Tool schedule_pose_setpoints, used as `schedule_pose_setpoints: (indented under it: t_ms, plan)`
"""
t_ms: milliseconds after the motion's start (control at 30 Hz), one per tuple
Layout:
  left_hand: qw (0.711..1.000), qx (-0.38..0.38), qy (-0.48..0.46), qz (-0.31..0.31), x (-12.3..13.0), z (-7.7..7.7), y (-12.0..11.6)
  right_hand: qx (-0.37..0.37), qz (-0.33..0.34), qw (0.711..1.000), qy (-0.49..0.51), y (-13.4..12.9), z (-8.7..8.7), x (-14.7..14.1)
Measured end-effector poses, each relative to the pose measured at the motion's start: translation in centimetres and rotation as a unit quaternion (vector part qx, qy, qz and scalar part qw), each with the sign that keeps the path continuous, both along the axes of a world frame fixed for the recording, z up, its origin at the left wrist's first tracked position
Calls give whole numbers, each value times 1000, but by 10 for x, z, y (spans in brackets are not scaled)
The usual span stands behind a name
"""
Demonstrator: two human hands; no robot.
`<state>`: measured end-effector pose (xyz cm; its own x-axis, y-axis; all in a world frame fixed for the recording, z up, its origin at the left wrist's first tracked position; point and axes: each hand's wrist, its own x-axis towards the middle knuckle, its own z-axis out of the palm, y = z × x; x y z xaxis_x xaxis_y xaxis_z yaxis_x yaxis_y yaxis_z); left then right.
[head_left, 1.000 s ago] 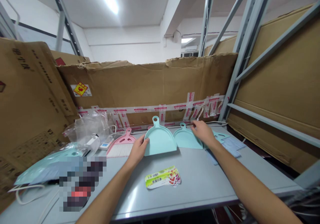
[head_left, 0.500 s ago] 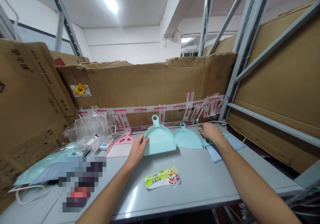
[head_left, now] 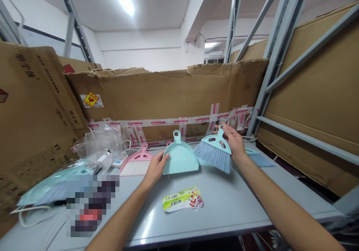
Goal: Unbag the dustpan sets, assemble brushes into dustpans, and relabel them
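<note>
My left hand (head_left: 157, 165) grips the left edge of a mint-green dustpan (head_left: 181, 157), which is held upright with its handle at the top. In my right hand (head_left: 233, 140) is a hand brush (head_left: 214, 150) with a mint head and blue bristles, raised and tilted beside the dustpan. Its handle is pinched by the fingers, and the bristles point down. Behind the brush, mostly covered, lies another mint dustpan (head_left: 206, 162). To the right of my right hand a second blue-bristled brush (head_left: 260, 158) rests on the table.
A pink dustpan-and-brush set (head_left: 137, 163) lies left of my left hand. The green printed card (head_left: 182, 200) is in front on the grey table (head_left: 224, 210). Plastic bags (head_left: 102, 140) and a bagged mint set (head_left: 61, 181) are at left. A cardboard wall (head_left: 157, 101) stands behind.
My right hand has lifted a blue-bristled brush off the table and brought it left, close to the dustpan. My left hand still holds the dustpan in nearly the same place.
</note>
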<state>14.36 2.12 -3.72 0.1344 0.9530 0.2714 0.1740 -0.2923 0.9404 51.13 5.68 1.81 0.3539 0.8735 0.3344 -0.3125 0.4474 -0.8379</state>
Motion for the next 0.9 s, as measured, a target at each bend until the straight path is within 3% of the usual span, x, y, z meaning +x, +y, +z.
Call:
schedule_pose_setpoints:
  t_ms: [133,267,400,533,667,800,900]
  plan:
    - [999,5,12,-36,6,-2,-2,-57,120,990,-34,-8,-11,-27]
    - [998,8,40,-43,19,-3,-11,-64,170,978,-98,-23,-24,-67]
    - [998,6,40,-56,30,-1,-20,-58,146,983,-92,-27,-35,-94]
    - [999,2,33,-41,34,0,-20,-3,136,986,-97,-22,-43,-101]
    - [998,35,28,-33,34,0,-18,67,131,972,-182,-24,-44,-96]
    - [997,55,33,-35,34,3,-20,103,40,945,-309,-34,-35,-86]
    - [997,55,29,-34,34,6,-23,107,9,937,-334,-36,-32,-85]
